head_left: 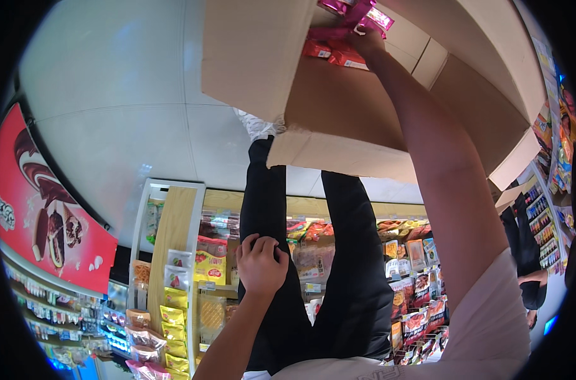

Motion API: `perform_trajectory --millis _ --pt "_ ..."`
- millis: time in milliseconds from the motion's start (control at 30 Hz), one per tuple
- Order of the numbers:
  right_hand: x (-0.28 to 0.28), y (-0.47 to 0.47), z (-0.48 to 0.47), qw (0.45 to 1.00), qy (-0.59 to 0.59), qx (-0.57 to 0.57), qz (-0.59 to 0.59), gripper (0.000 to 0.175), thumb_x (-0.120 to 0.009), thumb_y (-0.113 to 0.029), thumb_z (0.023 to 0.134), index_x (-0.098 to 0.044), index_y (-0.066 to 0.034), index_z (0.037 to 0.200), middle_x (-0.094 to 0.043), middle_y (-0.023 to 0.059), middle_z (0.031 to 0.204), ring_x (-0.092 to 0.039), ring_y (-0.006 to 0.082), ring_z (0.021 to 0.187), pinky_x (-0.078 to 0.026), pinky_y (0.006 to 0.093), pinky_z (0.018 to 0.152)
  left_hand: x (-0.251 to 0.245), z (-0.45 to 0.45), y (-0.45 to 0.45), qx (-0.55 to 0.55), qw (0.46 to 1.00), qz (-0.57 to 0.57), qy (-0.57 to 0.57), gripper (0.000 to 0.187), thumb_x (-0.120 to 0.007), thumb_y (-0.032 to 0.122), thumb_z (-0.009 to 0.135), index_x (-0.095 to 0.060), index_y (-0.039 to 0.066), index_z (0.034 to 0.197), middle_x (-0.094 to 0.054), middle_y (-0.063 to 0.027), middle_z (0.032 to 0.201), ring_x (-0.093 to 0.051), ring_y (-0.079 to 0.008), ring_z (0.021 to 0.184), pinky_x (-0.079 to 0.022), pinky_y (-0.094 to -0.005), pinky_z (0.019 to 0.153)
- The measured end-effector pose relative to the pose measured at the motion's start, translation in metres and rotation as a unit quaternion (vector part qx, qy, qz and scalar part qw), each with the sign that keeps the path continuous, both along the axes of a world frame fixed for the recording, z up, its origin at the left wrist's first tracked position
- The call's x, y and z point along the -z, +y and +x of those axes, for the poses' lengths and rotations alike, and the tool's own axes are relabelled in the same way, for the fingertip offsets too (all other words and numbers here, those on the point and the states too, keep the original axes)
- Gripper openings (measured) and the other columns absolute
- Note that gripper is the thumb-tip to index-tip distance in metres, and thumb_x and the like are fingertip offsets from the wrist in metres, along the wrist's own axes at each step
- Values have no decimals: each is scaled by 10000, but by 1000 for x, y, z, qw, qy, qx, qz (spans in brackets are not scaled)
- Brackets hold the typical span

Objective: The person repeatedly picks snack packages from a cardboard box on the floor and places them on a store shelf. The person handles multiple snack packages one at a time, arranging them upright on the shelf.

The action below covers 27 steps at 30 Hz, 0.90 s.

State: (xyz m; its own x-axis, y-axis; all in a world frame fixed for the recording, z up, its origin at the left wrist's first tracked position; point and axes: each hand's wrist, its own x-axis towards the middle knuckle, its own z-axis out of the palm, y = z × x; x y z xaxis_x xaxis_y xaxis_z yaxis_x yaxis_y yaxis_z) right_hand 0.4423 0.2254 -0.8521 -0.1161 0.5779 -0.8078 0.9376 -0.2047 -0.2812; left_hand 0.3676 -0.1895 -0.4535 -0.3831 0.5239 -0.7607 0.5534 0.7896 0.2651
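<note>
My right hand (369, 45) reaches deep into an open cardboard box (354, 104) and grips a magenta foil snack packet (359, 14). More magenta packets lie around it at the top of the view. Beside and below the hand, red snack packets (335, 53) lie in the box. My left hand (263, 263) rests on my left leg in black trousers (264, 213), its fingers curled over the cloth, with nothing held. Part of my right hand's grip is hidden behind its own back and the wrappers.
Shelves of packaged snacks (414, 294) stand behind my legs. Yellow packets (175, 320) hang on a rack at the left, near a red ice-cream poster (50, 204). Pale floor tiles (121, 71) extend left of the box. Another person (530, 266) is at the right rim.
</note>
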Motion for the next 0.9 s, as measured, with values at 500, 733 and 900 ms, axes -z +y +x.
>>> perform_trajectory --millis 500,733,900 --pt "-260 -22 -3 970 199 71 122 333 -785 -27 881 -654 -17 1187 -703 62 1057 -639 123 940 -523 276 847 -8 -21 13 -18 999 21 19 57 -679 136 797 -717 93 800 -743 -72 910 -688 -295 991 -576 -441 826" --pt "-472 -38 13 914 297 261 93 291 -713 8 945 -602 12 1214 -689 63 1112 -656 118 1024 -517 260 919 -24 -38 21 -40 995 91 10 126 -676 132 820 -717 92 933 -744 -89 986 -682 -317 1004 -563 -433 880" --pt "-629 -59 8 916 295 238 129 312 -703 -87 982 -621 15 1265 -693 40 1051 -638 98 878 -533 261 821 -92 -99 52 -116 962 235 -80 479 -678 76 857 -570 44 1323 -622 -207 1290 -597 -416 1204 -493 -463 1046"
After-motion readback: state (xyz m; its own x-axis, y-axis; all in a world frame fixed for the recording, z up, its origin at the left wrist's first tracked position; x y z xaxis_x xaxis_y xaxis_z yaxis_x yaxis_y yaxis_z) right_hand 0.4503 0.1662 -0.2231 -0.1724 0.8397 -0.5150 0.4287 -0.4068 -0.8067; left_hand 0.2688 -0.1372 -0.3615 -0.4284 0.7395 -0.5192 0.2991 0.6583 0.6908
